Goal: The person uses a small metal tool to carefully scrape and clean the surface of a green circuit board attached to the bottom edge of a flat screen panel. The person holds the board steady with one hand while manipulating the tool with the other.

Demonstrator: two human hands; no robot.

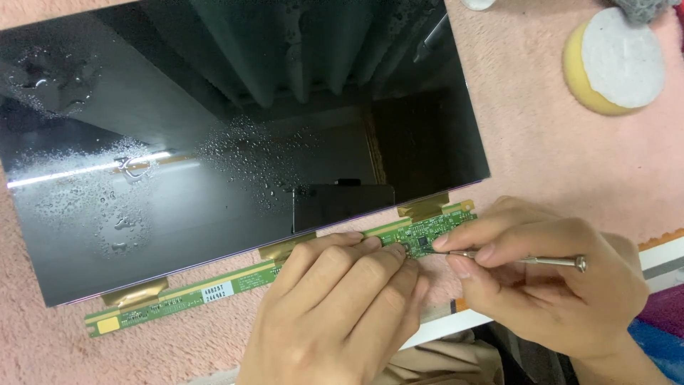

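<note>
Flat on the pink tabletop (556,150) lies a wet, dark display panel (235,142); along its near edge runs a green circuit strip (285,271). Left hand (335,314), fingers curled, presses the strip; right hand (548,285) pinches a thin metal tool (527,259) at a chip, apparently mid-probing, needing a steady tip.

The left hand (335,306) covers part of the green board (285,267). The tool (527,260) tip by the board is too small to tell. The screen (235,142) top and sponge (616,60) top are cut off.
</note>
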